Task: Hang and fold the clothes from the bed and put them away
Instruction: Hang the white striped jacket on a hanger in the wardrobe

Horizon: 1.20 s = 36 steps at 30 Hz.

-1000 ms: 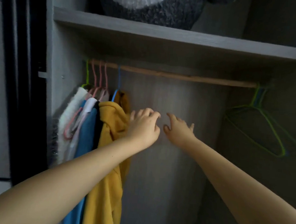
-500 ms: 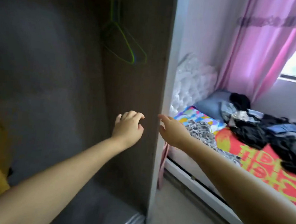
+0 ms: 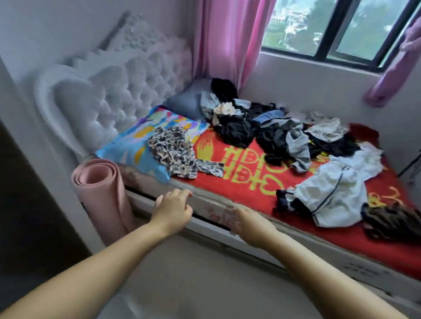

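Both hands, left point(image 3: 173, 210) and right point(image 3: 246, 222), reach empty and loosely spread toward the bed point(image 3: 247, 186), where the clothes point(image 3: 275, 133) lie heaped. Fetching another garment seems underway; the nearest is the leopard-print piece point(image 3: 178, 152).

Red-covered bed point(image 3: 249, 193) under scattered clothes point(image 3: 287, 137), a leopard-print garment point(image 3: 175, 152), two pillows point(image 3: 131, 144)

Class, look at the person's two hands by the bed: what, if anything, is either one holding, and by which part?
Nothing: the left hand and right hand are both empty, fingers loosely open.
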### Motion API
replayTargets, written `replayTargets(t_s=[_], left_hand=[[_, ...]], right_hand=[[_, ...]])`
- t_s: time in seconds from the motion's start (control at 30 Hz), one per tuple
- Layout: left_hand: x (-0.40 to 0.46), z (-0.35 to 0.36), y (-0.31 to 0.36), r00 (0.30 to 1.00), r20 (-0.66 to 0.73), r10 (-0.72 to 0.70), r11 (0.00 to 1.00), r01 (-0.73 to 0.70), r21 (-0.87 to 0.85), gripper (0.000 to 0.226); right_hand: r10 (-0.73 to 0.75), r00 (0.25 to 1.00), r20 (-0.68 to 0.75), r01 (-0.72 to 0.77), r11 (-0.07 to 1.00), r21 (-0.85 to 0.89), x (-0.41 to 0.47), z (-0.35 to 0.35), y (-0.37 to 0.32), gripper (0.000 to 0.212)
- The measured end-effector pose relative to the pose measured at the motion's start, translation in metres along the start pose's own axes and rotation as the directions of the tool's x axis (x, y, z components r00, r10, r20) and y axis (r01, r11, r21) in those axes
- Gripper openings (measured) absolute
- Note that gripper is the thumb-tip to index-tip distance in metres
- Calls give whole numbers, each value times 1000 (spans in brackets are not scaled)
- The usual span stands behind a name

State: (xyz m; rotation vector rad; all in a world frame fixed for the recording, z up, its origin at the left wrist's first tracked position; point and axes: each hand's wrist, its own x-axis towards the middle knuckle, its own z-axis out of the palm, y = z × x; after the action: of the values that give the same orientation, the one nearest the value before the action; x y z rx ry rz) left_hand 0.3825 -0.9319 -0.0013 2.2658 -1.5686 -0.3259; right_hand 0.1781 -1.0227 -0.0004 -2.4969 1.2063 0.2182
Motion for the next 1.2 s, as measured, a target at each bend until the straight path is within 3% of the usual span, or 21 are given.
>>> replayTargets(t_s=[0.37,0.7,1.0,1.2], left_hand=[[128,95,94,951,215,222,974,-207,-91,32],[297,146,193,843,346,413,908,-410,-86,33],[387,238,315,730,448,516,830,-556,-51,34],[471,330,410,753,510,416,882,-470,-25,36]], right_hand=[[323,944,60,-329,929,172,37,11,154,47],[597,800,52,-578,745,335,96,-42,279,49],[687,720,95,-654,626,425,125,-55,425,44],[649,741,171,-648,624,437,168,-71,580,50]])
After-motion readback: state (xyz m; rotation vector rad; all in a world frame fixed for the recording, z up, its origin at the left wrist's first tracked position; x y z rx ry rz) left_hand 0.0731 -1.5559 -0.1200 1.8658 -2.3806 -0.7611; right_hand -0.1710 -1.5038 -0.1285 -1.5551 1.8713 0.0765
